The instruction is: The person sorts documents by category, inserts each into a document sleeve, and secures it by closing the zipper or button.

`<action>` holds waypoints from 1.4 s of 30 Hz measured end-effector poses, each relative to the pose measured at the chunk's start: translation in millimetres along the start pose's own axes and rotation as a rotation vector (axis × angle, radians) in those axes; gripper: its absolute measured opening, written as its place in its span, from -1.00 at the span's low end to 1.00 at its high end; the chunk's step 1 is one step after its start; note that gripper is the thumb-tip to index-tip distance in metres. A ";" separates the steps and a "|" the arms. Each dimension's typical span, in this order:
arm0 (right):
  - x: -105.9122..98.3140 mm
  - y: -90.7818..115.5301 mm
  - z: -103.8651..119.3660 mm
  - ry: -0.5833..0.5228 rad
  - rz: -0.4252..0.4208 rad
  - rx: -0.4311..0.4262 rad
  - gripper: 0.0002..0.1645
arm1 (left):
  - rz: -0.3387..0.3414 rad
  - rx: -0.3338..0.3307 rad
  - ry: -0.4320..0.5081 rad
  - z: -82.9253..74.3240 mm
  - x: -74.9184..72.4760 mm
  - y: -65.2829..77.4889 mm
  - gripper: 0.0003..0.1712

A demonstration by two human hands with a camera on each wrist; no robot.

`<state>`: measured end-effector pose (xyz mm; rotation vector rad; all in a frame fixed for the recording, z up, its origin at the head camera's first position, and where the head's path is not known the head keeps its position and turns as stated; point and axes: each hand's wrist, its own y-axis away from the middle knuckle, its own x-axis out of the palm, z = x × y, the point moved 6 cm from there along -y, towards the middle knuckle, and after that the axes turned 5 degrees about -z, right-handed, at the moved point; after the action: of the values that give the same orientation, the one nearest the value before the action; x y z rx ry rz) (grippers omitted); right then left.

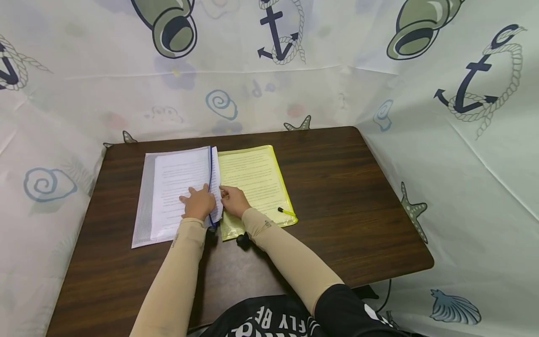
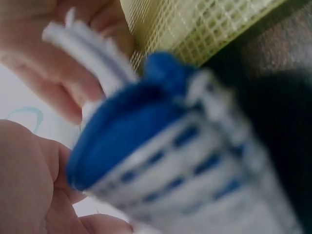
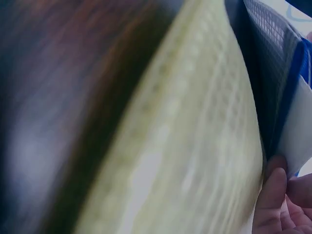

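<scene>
A clear mesh pouch (image 1: 142, 206) with a blue zip edge (image 2: 122, 131) lies on the left of the brown table (image 1: 345, 196), with white printed sheets (image 1: 177, 178) in it. My left hand (image 1: 198, 203) rests flat on those sheets, fingers spread. Beside it lies a yellow mesh pouch (image 1: 257, 175) with printed pages inside. My right hand (image 1: 233, 200) sits on the yellow pouch's left part and pinches the right edge of the white sheets (image 2: 87, 44). The right wrist view is blurred: yellow pouch (image 3: 185, 136), the blue edge (image 3: 292, 83) and my fingers (image 3: 273, 200).
A yellow pen (image 1: 286, 212) with a black cap lies on the yellow pouch's near right corner. A white curtain (image 1: 463, 154) printed with anchors and shells closes in the table at the back and both sides. Bare tabletop shows to the right and in front.
</scene>
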<state>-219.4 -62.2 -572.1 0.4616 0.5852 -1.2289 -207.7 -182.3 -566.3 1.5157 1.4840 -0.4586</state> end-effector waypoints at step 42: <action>12.4 -22.6 7.2 0.161 -0.064 0.065 -0.59 | -0.272 0.338 -0.093 -14.3 -16.1 2.0 -0.67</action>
<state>-237.1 -82.0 -574.9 0.6044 0.7025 -1.2823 -213.8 -179.7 -545.8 1.5265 1.6034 -0.9691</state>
